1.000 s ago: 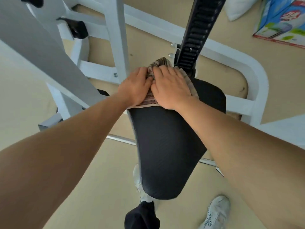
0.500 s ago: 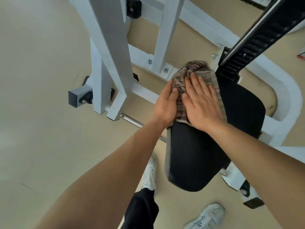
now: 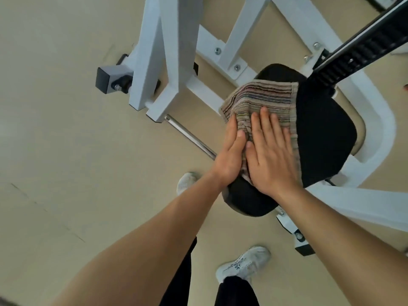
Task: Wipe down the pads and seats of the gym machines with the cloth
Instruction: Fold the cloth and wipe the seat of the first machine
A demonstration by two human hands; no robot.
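Note:
A black padded seat (image 3: 326, 138) of a white gym machine fills the centre right. A striped brown-and-pink cloth (image 3: 265, 98) lies spread over the seat's left half. My right hand (image 3: 271, 155) presses flat on the cloth's near part, fingers together and pointing away. Beside it, my left hand (image 3: 231, 155) lies flat along the seat's left edge, its fingertips on the cloth's edge. Both palms hide the cloth's near end.
White frame bars (image 3: 163, 58) rise at the upper left of the seat. A black toothed rail (image 3: 362, 47) slants from the seat to the upper right. A chrome rod (image 3: 189, 135) runs under the seat. My white shoes (image 3: 245, 266) stand on the beige floor below.
Both hands have slid along the seat toward its near end, dragging over the cloth, which now lies spread out further beyond my fingertips. The camera has tilted down and left.

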